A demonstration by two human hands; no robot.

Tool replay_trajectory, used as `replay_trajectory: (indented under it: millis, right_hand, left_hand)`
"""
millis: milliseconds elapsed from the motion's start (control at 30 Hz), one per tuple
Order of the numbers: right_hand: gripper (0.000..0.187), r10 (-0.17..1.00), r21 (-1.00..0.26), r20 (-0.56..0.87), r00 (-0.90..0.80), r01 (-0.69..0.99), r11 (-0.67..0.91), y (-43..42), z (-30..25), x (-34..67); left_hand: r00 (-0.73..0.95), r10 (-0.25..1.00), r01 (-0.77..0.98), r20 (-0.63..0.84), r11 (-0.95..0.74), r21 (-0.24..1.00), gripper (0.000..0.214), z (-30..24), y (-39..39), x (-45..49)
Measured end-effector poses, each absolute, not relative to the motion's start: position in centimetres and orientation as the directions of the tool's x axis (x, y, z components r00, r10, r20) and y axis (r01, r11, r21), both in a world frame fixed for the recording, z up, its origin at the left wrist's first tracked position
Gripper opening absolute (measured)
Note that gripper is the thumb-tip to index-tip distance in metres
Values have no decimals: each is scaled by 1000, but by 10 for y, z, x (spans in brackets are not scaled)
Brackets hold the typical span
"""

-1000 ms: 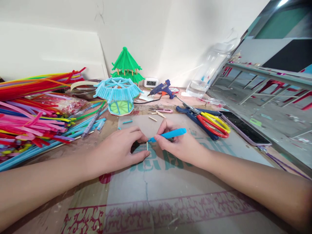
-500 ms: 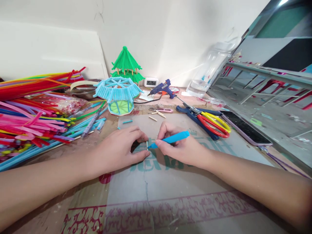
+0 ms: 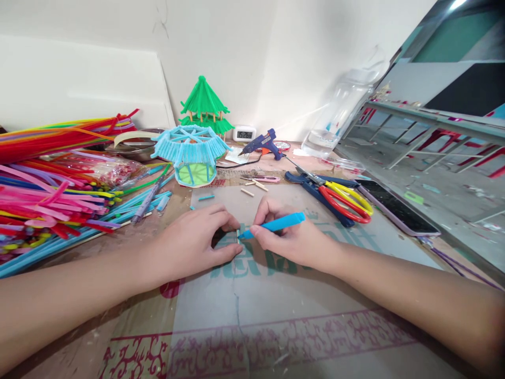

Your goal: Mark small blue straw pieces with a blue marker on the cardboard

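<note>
Between the thumb and fingers of my left hand [image 3: 201, 237] a short thin wooden stick [image 3: 238, 236] is pinched by its ends. My right hand [image 3: 292, 237] grips a blue marker [image 3: 276, 224] like a pen, and its tip touches or nearly touches the stick. Several cut wooden pieces [image 3: 248, 192] lie just beyond my hands, along with a short blue piece [image 3: 206, 198]. Behind them stand a light-blue pavilion-like model [image 3: 191, 152] with a fringed roof and a green tiered roof model [image 3: 203, 102].
Bundles of coloured pipe cleaners [image 3: 51, 200] fill the left side. At the back are a small digital clock [image 3: 244, 133], a blue glue gun [image 3: 263, 143] and a clear plastic bottle [image 3: 335, 116]. Scissors [image 3: 347, 200], blue-handled pliers [image 3: 323, 195] and a phone [image 3: 398, 207] lie to the right.
The marker and my right hand have shifted very slightly at the stick. My left hand keeps the same pinch, and the other things stay put.
</note>
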State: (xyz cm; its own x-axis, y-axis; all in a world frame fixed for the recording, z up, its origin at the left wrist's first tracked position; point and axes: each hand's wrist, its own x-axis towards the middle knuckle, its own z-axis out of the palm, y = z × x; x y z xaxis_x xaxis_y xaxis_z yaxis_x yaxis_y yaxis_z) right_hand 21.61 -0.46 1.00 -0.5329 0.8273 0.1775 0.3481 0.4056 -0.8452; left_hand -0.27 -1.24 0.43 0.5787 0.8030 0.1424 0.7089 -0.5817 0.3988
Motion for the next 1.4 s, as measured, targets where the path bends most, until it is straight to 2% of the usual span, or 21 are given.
replay_trajectory:
  millis: [467, 900, 1133, 1400]
  right_hand:
    - [13, 822, -813, 250, -511, 351, 465, 0, 6, 215]
    - [13, 822, -821, 232, -520, 349, 453, -2, 10, 216]
    - [16, 810, -852, 173, -561, 328, 409, -6, 10, 217]
    - [14, 807, -797, 262, -529, 353, 490, -2, 6, 216]
  left_hand:
    - [591, 797, 714, 123, -589, 378, 25, 7, -13, -5]
    - [588, 798, 710, 135, -589, 386, 24, 6, -13, -5]
    - [594, 794, 708, 131, -593, 384, 23, 7, -13, -5]
    - [602, 788, 714, 129, -604, 355, 22, 10, -14, -7]
